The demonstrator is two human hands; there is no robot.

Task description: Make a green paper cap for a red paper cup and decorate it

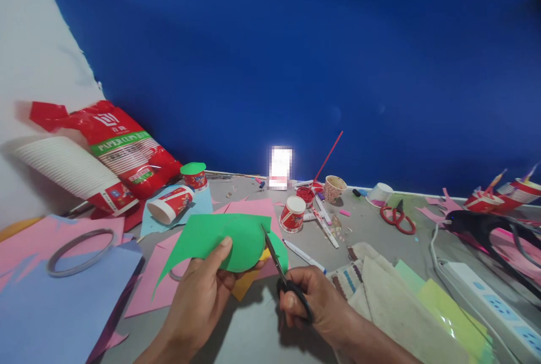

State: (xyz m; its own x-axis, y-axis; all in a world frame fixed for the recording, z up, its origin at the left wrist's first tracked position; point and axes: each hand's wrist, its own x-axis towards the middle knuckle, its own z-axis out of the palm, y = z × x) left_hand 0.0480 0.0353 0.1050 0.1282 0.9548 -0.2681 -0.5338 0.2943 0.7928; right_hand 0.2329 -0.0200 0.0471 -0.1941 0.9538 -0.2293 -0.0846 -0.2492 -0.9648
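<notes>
A person's left hand (203,296) pinches a sheet of green paper (215,237), thumb on top, holding it just above a grey table (253,330), while the right hand (315,305) is closed through the black handles of scissors (281,271) whose blades meet the sheet's rounded right edge (how far the blades are parted cannot be told). Pink paper (249,206) lies beneath, a red paper cup (292,213) stands just beyond, and a power strip (486,296) lies well to the right.

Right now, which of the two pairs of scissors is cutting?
The black-handled scissors in the right hand, blades on the green paper that the left hand holds. The red-handled scissors lie untouched farther back on the table.
</notes>
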